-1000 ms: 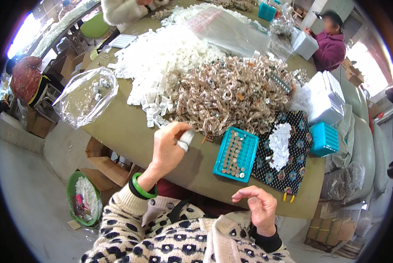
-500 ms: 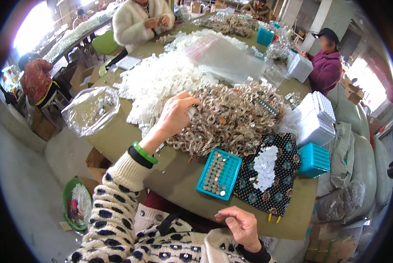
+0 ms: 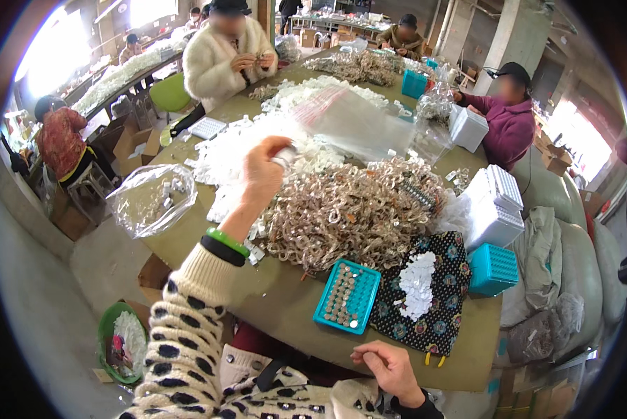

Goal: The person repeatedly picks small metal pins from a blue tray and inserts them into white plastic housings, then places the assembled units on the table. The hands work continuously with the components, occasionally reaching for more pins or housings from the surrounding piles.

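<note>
My left hand, with a green bangle at the wrist, is raised over the border between a heap of white pieces and a heap of clear brownish strap-like pieces. Its fingers are closed on a small whitish piece, too blurred to name. My right hand hovers at the table's near edge, fingers loosely bent, nothing visible in them. Ahead of it lies a teal tray with rows of small round discs. Beside the tray, a dark patterned cloth bears small white flat pieces.
White stacked trays and a teal tray stack stand at the right edge. A clear plastic bag lies at the left, a larger one across the white heap. Co-workers sit around the table. A green basin is on the floor.
My left hand has moved up and left, away from the brownish heap, with the whitish piece in it. My right hand's fingers have bent in slightly. The view has shifted a little.
</note>
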`<state>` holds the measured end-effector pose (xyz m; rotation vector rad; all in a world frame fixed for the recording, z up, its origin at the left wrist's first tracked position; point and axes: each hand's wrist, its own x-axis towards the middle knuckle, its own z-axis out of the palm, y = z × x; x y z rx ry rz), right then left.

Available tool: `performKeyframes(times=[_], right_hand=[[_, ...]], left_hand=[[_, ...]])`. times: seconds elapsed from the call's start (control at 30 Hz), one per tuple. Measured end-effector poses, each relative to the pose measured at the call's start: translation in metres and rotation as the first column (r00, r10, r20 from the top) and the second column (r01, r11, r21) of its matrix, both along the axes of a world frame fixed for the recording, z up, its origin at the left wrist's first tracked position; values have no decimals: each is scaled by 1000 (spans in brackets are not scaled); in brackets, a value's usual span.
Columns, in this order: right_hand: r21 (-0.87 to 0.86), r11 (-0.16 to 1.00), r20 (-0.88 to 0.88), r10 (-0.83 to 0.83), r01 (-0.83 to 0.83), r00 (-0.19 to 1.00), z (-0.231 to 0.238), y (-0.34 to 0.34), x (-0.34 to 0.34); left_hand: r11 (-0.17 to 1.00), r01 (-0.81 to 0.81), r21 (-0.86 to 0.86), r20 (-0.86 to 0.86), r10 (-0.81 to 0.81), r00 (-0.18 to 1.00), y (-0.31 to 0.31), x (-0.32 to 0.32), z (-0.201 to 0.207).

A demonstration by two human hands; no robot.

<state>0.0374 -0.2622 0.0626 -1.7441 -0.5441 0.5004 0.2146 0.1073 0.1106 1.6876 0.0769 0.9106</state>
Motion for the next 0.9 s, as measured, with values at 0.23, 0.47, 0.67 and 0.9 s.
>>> performKeyframes(times=[0.23,0.47,0.67,0.9], right_hand=[[64,993,438,-113,94,892,49,47,35],[30,963,880,-153,268,450,51,114,54],[-12,961,851,-135,275,508,10,119,50],[-48,973,764,-110,227,636,5,94,41]], left_hand=[[701,413,-581,121,-428,896,-28,-61,-2],[385,517,-765,202,-619,759,-86,-136,-41],[297,511,-807,215,-657,722,-103,-167,-70],[386,495,-779,72,-728,682,-100,-175,-83]])
